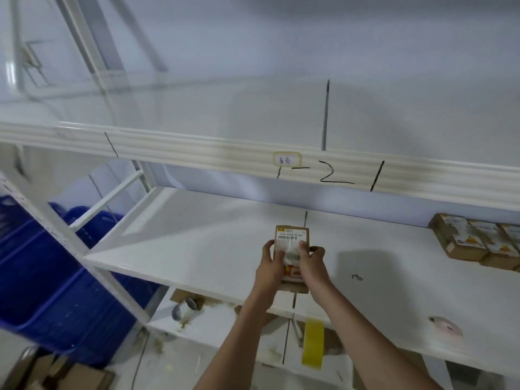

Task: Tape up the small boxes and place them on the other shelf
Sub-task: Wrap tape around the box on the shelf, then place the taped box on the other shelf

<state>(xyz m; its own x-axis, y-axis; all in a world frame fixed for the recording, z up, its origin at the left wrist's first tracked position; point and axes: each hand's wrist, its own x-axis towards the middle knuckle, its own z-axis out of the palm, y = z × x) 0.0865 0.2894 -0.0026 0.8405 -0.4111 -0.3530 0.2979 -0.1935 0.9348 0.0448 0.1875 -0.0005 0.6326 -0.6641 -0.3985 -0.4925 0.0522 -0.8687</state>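
Note:
A small brown cardboard box [291, 235] with a white barcode label stands on the white middle shelf [197, 249], near its front edge. My left hand [272, 260] grips its left side and my right hand [311, 258] grips its right side, thumbs on the label face. A roll of yellowish tape [313, 344] hangs around my right forearm, below the shelf edge. Several more small brown boxes [478, 243] with white and yellow labels lie grouped at the shelf's far right.
A white upper shelf rail [197, 153] marked "1-2" crosses above. Blue plastic crates [50, 291] stand at the left beyond the rack post. A lower shelf [213, 327] holds a small grey and white object [184, 309] and debris. A pink-white item [446, 326] lies front right.

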